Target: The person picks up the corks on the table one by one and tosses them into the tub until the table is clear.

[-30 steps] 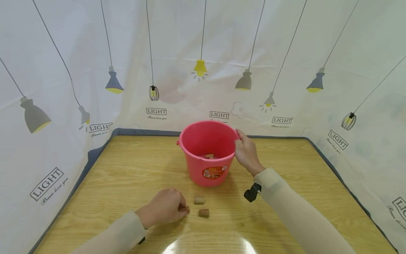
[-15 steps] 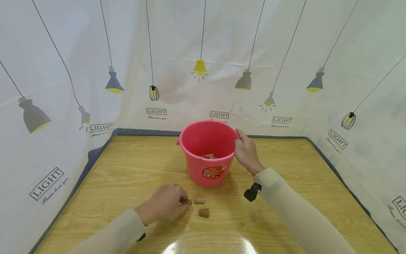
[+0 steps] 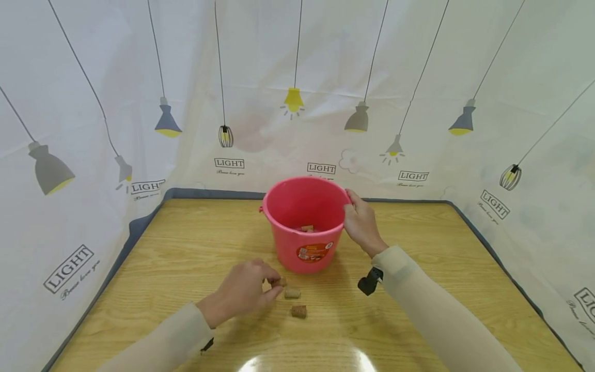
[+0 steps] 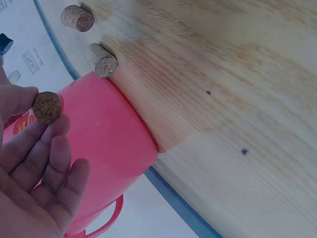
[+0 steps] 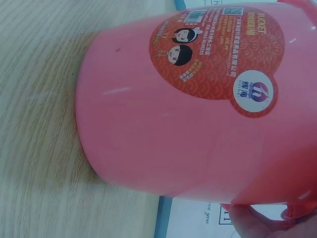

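My left hand pinches a cork between thumb and fingertips, just in front of the pink bucket. The cork's round brown end faces the left wrist view. On the wooden table close by lie a pale cork and, nearer to me, a darker cork. My right hand grips the bucket's rim on its right side, thumb toward the front. Inside the bucket, some cork pieces show at the bottom; part of the floor is hidden by the front wall.
The bucket stands upright on the table, with a red label on its front. A pink handle hangs at its side. White cloth printed with lamps encloses the table's back and sides.
My left hand has lifted the cork from the table and moved it forward toward the bucket, past the pale cork. The right hand and bucket have stayed in place.
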The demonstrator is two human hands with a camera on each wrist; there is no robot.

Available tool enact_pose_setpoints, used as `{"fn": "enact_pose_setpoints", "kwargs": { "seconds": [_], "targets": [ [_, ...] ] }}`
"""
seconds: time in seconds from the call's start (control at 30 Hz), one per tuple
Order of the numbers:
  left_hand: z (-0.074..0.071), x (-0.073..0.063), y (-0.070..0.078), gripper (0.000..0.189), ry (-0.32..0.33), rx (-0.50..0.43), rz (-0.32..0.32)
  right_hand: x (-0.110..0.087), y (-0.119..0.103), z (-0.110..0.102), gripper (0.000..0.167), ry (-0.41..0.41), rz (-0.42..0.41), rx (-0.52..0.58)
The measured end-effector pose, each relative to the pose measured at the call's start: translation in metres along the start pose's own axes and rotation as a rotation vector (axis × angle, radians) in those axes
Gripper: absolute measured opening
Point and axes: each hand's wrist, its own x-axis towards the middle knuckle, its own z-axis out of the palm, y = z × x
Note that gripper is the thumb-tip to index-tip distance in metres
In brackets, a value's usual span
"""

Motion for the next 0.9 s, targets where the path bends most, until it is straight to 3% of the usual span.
{"fn": "enact_pose_setpoints", "kwargs": {
  "seconds": [0.2,0.53,0.9],
  "targets": [
    [-0.003,0.004,0.001,0.004,0.080,0.005,0.019,0.000,0.000,0.000,0.055,0.000,-0.003,0.000],
    [-0.010,0.014,0.002,0.007,0.249,0.008,0.178,0.001,0.002,-0.001,0.055,-0.016,-0.006,0.005],
    [-0.023,0.025,0.005,0.007,0.324,0.038,0.189,0.001,0.001,0.000,0.055,-0.008,-0.010,-0.007]
  ]
}}
